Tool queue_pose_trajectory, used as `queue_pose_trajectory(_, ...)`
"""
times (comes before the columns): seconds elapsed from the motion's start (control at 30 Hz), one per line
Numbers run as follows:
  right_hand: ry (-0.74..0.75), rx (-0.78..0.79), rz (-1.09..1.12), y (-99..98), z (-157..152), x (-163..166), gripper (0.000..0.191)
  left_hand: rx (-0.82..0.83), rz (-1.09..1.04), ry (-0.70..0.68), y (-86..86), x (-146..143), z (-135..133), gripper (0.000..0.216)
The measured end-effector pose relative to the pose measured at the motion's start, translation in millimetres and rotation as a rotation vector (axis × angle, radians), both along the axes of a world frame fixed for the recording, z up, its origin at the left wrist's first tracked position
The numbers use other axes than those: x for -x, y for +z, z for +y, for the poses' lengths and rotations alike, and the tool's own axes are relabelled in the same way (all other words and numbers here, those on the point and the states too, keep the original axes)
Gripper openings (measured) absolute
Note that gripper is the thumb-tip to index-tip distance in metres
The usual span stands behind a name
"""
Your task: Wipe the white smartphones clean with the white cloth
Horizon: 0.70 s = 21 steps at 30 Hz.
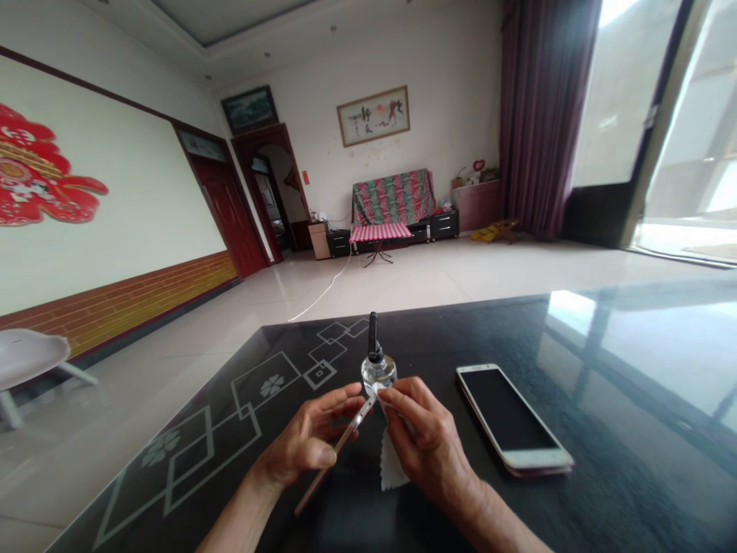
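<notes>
My left hand (305, 442) grips a thin smartphone (339, 445), thumb on the near side and fingers behind it. The phone is tilted, with its narrow pinkish metal edge turned up towards me; its faces can hardly be seen. My right hand (423, 426) pinches a white cloth (391, 461) with a zigzag edge, and a bit of it touches the phone's far upper end. The rest of the cloth hangs below my fingers. Just beyond both hands stands a clear bottle (377, 367) with a black top, its lower part partly hidden.
A white-framed phone (512, 418) lies screen up to the right on the glossy black table (461, 330). Farther off are a low stand with a checked cloth (380, 232), a covered television-like shape (394, 197) and a pale stool (34, 349) at left.
</notes>
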State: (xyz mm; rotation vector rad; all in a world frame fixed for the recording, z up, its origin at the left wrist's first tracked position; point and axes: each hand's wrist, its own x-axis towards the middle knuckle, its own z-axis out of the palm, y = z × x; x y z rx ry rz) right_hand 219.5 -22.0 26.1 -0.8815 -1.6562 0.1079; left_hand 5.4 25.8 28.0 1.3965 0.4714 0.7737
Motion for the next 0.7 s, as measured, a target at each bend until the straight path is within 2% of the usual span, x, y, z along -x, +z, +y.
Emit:
queue_pose_trajectory(0.43, 0.107, -0.041, -0.029, 17.0, -19, 12, 0.034, 0.060, -0.041, 0.029, 10.3, -7, -6, 0.075)
queue_pose_trajectory(0.7, -0.014, 0.003, -0.048, 3.8, -1, 1, 0.029, 0.032, -0.028, 0.014, 3.2, -5, -2, 0.076)
